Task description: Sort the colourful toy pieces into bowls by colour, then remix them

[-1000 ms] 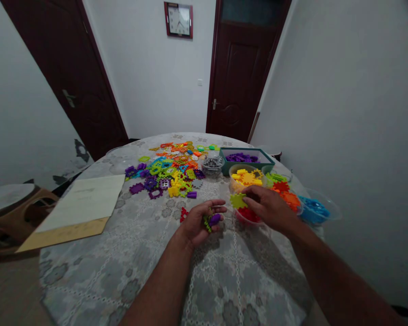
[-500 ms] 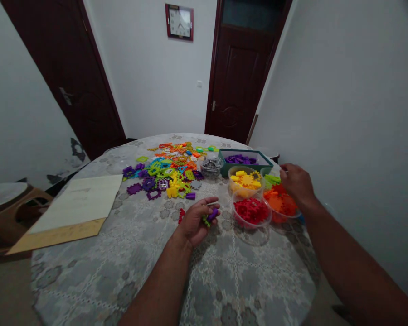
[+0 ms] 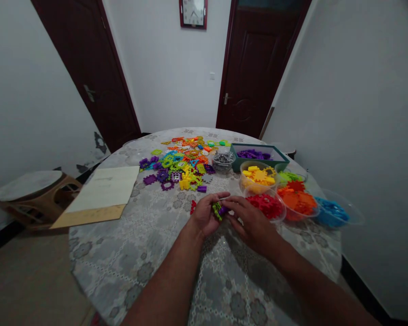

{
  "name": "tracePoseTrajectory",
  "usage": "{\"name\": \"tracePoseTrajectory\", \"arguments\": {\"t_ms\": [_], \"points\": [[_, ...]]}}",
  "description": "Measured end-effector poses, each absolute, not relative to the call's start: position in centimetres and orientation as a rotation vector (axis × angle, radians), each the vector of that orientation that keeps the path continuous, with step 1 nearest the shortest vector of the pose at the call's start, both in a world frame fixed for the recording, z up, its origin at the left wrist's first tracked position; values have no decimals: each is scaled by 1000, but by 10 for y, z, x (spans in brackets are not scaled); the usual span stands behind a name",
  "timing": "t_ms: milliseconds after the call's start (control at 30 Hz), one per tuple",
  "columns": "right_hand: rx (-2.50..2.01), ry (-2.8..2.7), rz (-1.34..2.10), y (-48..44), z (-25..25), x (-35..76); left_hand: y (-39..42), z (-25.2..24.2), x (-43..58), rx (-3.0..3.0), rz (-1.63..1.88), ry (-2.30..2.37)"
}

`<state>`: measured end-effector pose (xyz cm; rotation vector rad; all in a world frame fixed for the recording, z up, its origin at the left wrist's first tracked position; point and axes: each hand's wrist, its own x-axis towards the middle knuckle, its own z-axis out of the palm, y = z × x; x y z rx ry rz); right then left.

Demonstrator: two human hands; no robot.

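My left hand (image 3: 207, 214) is closed around a small lime-green toothed plastic building piece (image 3: 217, 211) with a purple piece (image 3: 223, 210) attached or lying against it. My right hand (image 3: 251, 222) meets it from the right, its fingertips pinching at the purple piece; its fingers partly hide the contact. Just left of my left hand lies a red toothed piece (image 3: 193, 207), partly covered by the hand. Beyond both hands, a loose purple tube-like piece (image 3: 201, 189) rests on the tablecloth.
A mixed heap of building pieces (image 3: 177, 165) spreads over the table's far side. To the right stand a green box (image 3: 258, 155) of purple pieces and tubs of grey (image 3: 223, 158), yellow (image 3: 258, 175), red (image 3: 265, 204), orange (image 3: 297, 200) and blue pieces (image 3: 331, 212). Paper (image 3: 104, 190) lies left.
My right hand has moved left from above the green and orange tubs to the pieces in my left hand. The view has shifted, bringing the blue tub into sight.
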<state>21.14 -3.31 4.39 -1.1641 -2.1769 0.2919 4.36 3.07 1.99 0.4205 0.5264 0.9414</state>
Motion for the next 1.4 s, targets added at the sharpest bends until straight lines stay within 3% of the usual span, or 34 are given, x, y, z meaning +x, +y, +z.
{"name": "tracePoseTrajectory", "arguments": {"t_ms": [367,500,700,867,967,1200,1400], "points": [[-1305,-2350,308,-32,55,205,28,20,44,506,872,528],[-1217,-2256,382,-30,75,219,27,20,44,495,903,552],[-1471,-2232,538,30,117,273,31,17,46,540,1012,782],[-1718,-1642,69,98,135,318,34,17,46,474,1097,848],[-1671,-1513,-17,99,131,320,35,17,46,424,1114,801],[-1422,-1979,280,11,83,243,32,13,48,546,1140,732],[-1417,-1918,296,-14,54,208,30,16,44,622,1112,677]]}}
